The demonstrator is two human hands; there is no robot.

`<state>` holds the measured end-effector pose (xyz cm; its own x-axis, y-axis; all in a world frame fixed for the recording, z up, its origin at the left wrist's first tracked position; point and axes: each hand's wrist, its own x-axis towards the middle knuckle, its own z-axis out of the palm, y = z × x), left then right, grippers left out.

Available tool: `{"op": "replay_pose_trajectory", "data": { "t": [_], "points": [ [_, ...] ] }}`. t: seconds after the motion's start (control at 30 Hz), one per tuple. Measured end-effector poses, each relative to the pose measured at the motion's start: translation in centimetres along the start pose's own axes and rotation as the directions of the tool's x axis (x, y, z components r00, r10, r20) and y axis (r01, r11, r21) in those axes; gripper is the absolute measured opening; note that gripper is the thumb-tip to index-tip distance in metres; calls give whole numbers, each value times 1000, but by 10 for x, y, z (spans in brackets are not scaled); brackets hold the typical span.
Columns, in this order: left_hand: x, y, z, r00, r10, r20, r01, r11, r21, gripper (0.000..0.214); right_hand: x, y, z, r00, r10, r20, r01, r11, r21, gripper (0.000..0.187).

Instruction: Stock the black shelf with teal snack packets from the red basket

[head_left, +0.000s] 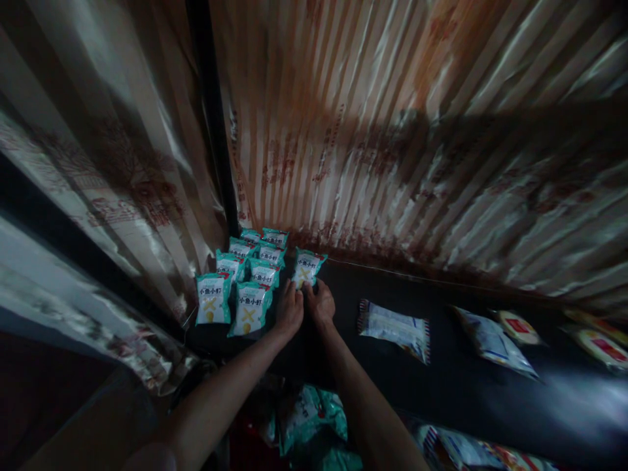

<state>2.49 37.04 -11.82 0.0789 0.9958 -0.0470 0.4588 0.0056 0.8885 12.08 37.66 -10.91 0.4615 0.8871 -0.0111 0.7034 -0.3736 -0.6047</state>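
Note:
A teal-and-white snack bag (308, 264) stands near the back of a black shelf, gripped at its lower edge by both hands. My left hand (291, 307) closes on its lower left corner, and my right hand (321, 302) pinches the lower right, thumb on the front. Just left of my hands, matching snack bags stand in two rows running back to the corner; the front ones are one bag (249, 310) nearer my left hand and another (212, 299) farther left. Part of the held bag's bottom is hidden behind my fingers.
A white-and-blue packet (394, 327) lies right of my right arm, with another packet (495, 341) and round packaged items (519, 327) beyond. Below the black shelf (441, 386), more teal bags (314, 418) and striped packets (471, 450) are piled. Pleated curtains (314, 170) and a dark post (216, 118) border the corner.

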Motion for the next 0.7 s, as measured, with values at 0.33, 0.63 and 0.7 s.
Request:
{"op": "replay_pose_trajectory", "data": {
  "t": [0.33, 0.63, 0.7],
  "points": [
    [19, 8, 1, 999, -27, -16, 28, 999, 18, 49, 21, -3, 6, 1000, -15, 17, 14, 998, 64, 47],
    [36, 5, 2, 997, -27, -65, 32, 997, 73, 48, 33, -13, 12, 999, -20, 28, 19, 998, 51, 43],
    [37, 4, 2, 997, -30, -75, 37, 995, 92, 48, 36, -15, 14, 999, -26, 29, 25, 999, 45, 43]
  ]
}}
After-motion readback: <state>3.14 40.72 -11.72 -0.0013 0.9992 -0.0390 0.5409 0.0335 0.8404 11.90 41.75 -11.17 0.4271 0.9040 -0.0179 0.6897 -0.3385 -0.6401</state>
